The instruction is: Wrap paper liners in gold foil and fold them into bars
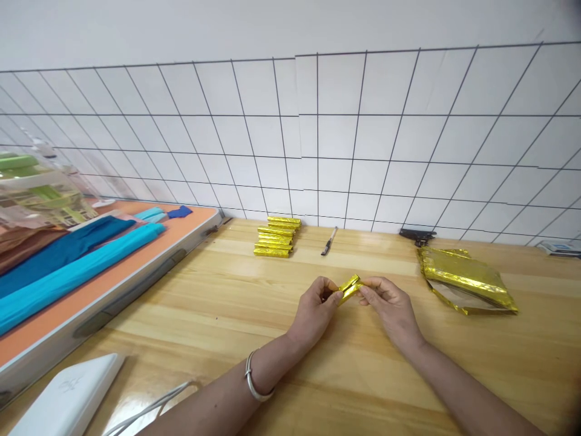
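A small strip of folded gold foil paper (pixel 350 289) is held a little above the wooden table (pixel 254 339). My left hand (pixel 316 309) pinches its left end between thumb and fingers. At the other end, the thumb and fingers of my right hand (pixel 391 306) are closed on it. Farther back, several folded gold foil strips (pixel 275 237) lie in a row near the wall. To the right is a flat stack of gold foil sheets (pixel 469 278), with a pale underside showing along its front edge.
A pen (pixel 329 241) lies behind my hands. A black clip-like object (pixel 417 235) is by the wall. On the left, an orange board (pixel 181 227) carries rolled blue paper (pixel 91 266). A white device (pixel 68 393) and a cable (pixel 149 407) are at the front left.
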`<state>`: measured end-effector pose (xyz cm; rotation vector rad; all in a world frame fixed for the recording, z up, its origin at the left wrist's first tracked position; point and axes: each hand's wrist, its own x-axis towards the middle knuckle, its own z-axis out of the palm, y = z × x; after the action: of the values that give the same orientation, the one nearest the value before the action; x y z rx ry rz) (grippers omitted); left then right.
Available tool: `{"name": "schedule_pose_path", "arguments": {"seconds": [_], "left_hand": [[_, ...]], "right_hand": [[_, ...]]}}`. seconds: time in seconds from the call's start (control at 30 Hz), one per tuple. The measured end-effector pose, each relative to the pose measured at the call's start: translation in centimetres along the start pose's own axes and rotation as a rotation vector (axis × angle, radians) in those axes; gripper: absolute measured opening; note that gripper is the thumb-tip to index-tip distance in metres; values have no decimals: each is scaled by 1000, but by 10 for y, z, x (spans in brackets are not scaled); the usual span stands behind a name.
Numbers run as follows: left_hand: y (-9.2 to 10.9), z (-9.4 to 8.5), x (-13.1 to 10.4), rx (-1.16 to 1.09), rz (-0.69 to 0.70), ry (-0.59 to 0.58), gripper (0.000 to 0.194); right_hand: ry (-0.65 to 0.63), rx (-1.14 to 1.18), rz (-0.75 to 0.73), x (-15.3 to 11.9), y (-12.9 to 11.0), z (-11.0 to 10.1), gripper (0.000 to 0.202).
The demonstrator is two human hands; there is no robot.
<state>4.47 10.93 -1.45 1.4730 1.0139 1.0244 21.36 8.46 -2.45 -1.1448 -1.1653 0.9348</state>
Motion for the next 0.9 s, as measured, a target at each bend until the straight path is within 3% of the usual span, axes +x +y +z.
{"name": "schedule_pose_path", "arguments": {"seconds": [0.7, 0.9], "left_hand": [[-2, -1, 0, 179, 39, 57, 14], [-5, 0, -1, 325, 142, 54, 10]], "right_hand": [[1, -48, 14, 0, -2, -1, 25], [-8, -53, 21, 0, -1, -1, 24]]}}
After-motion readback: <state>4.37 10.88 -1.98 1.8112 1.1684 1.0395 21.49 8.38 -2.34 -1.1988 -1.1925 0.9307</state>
